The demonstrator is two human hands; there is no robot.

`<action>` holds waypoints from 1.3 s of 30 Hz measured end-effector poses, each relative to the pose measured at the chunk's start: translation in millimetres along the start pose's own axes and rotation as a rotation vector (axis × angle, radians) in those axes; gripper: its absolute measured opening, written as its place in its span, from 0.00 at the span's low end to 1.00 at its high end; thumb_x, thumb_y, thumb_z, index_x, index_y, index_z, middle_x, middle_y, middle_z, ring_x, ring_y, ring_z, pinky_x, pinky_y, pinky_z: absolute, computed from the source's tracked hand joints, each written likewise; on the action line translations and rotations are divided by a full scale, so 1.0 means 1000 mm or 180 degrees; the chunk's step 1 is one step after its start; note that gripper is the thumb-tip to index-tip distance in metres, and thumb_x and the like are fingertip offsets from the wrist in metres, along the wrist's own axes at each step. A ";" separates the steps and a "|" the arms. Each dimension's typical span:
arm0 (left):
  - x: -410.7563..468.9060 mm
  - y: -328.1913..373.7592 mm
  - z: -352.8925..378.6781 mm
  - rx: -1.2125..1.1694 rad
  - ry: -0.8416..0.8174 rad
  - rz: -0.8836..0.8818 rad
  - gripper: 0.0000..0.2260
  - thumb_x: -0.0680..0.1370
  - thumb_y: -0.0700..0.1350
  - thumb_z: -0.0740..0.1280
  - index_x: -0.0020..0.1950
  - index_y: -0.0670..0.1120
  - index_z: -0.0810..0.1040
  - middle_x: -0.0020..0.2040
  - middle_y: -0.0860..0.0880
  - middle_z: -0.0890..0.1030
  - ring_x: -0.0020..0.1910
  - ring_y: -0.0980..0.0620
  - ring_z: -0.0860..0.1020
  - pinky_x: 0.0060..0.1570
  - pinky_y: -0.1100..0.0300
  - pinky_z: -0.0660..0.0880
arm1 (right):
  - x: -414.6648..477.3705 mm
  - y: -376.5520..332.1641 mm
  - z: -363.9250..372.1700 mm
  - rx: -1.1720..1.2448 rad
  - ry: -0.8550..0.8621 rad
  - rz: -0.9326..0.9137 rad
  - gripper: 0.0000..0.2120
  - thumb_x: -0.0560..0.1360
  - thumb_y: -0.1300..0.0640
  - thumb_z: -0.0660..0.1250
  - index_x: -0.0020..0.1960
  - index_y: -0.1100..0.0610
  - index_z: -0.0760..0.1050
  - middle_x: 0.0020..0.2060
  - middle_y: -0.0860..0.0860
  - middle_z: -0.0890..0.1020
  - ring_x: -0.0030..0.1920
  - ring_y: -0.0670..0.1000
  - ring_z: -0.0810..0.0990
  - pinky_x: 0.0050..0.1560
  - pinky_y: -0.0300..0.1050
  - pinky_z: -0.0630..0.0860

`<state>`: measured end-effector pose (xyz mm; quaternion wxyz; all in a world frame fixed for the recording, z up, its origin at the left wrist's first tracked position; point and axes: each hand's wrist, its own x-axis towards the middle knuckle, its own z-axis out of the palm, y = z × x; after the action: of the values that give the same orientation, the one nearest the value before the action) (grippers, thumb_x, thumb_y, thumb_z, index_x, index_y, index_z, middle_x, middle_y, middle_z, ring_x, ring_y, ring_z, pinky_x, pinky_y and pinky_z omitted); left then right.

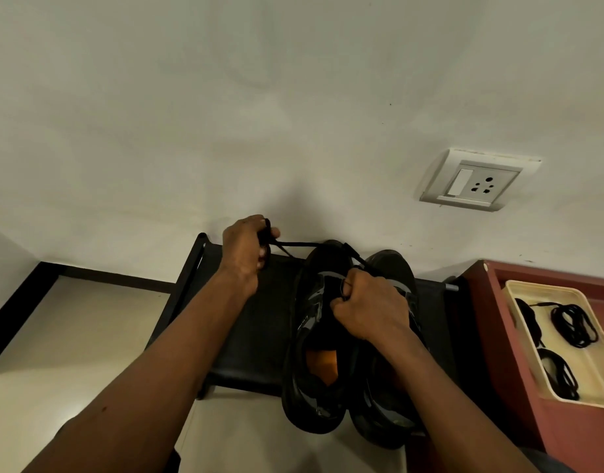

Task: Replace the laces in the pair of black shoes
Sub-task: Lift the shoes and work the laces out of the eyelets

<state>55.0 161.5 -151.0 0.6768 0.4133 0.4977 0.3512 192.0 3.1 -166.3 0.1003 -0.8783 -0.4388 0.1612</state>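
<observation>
Two black shoes with grey trim stand side by side on a low black rack [246, 339], toes toward the wall. The left shoe [311, 380] shows an orange insole; the right shoe [389, 404] is partly hidden by my right forearm. A black lace [304, 245] runs taut from the left shoe's toe end out to the left. My left hand [247, 249] grips that lace, bunched in its fist, up near the wall. My right hand [369, 307] sits over the left shoe's eyelet area, fingers curled round another strand of the lace.
A cream tray [529, 288] holding coiled black laces [573, 324] rests on a reddish-brown cabinet [491, 339] at the right. A white wall socket [478, 180] is above it. Pale floor tiles lie to the left of the rack.
</observation>
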 end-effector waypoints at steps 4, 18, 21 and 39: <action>-0.008 -0.009 0.005 0.1799 -0.0741 0.0639 0.11 0.79 0.56 0.68 0.45 0.50 0.83 0.39 0.54 0.81 0.34 0.59 0.77 0.34 0.63 0.74 | 0.000 -0.001 -0.001 -0.0031 -0.0044 0.0002 0.09 0.75 0.47 0.69 0.44 0.47 0.68 0.38 0.45 0.78 0.38 0.46 0.76 0.38 0.44 0.70; -0.014 -0.027 0.010 0.4063 -0.1171 0.1434 0.04 0.78 0.54 0.73 0.49 0.61 0.78 0.51 0.57 0.82 0.52 0.53 0.80 0.52 0.51 0.78 | -0.002 -0.007 -0.006 -0.0060 -0.0169 0.0016 0.09 0.75 0.47 0.68 0.49 0.50 0.71 0.41 0.48 0.80 0.43 0.50 0.79 0.46 0.48 0.77; -0.015 -0.028 0.011 0.4232 -0.0995 0.1667 0.04 0.78 0.56 0.72 0.46 0.60 0.78 0.47 0.58 0.82 0.48 0.54 0.79 0.47 0.54 0.76 | -0.003 -0.007 -0.007 -0.0070 -0.0191 0.0024 0.09 0.76 0.47 0.68 0.51 0.51 0.72 0.43 0.49 0.80 0.44 0.52 0.80 0.50 0.51 0.80; 0.008 -0.023 -0.002 0.2893 0.0568 0.1198 0.05 0.80 0.54 0.69 0.45 0.58 0.79 0.45 0.58 0.78 0.45 0.54 0.76 0.43 0.57 0.68 | -0.003 -0.006 -0.007 -0.0071 -0.0224 0.0102 0.08 0.74 0.48 0.68 0.49 0.49 0.71 0.41 0.47 0.79 0.42 0.49 0.78 0.42 0.46 0.71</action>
<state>56.7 159.7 -175.8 0.3079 0.7175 0.5731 0.2488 188.5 4.4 -157.2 0.0725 -0.8801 -0.4296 0.1887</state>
